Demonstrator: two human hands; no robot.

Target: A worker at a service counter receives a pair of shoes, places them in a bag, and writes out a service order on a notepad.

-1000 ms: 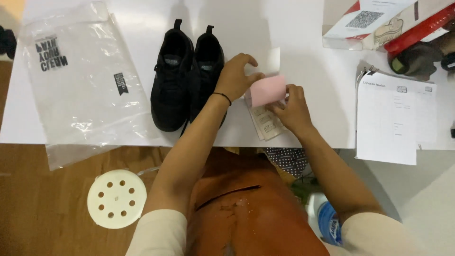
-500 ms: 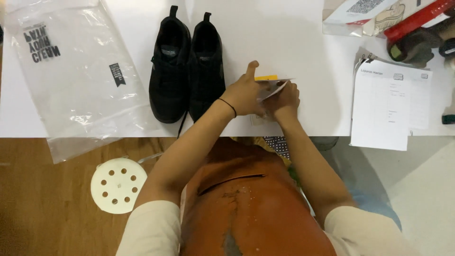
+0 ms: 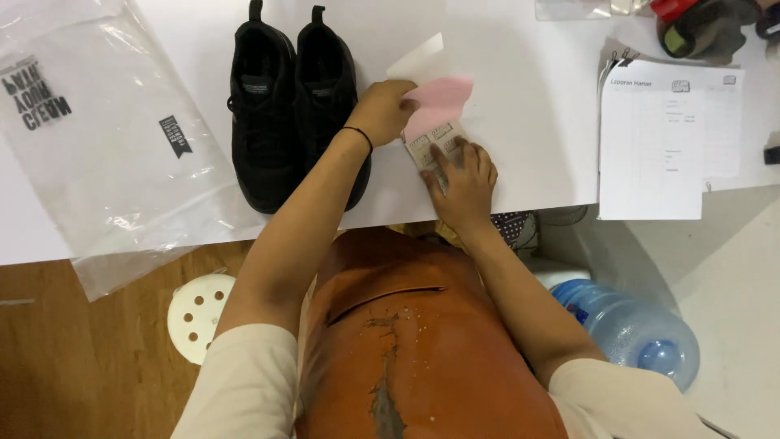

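A small receipt pad [image 3: 433,142] with white and pink sheets lies on the white table [image 3: 528,130] right of a pair of black shoes [image 3: 292,97]. My left hand [image 3: 383,110] pinches the lifted pink and white sheets [image 3: 435,89] and holds them raised off the pad. My right hand [image 3: 465,175] presses flat on the pad's lower part, near the table's front edge. A black band circles my left wrist.
A large clear plastic bag [image 3: 106,146] with dark print covers the table's left side. White printed papers [image 3: 662,130] lie at the right, gloves [image 3: 707,28] behind them. Below the table are a white perforated stool [image 3: 199,313] and a blue water jug [image 3: 630,329].
The view has shifted. My hands, close together half a second ago, have parted: the left lifts the pink and white sheets up again while the right rests flat on the pad.
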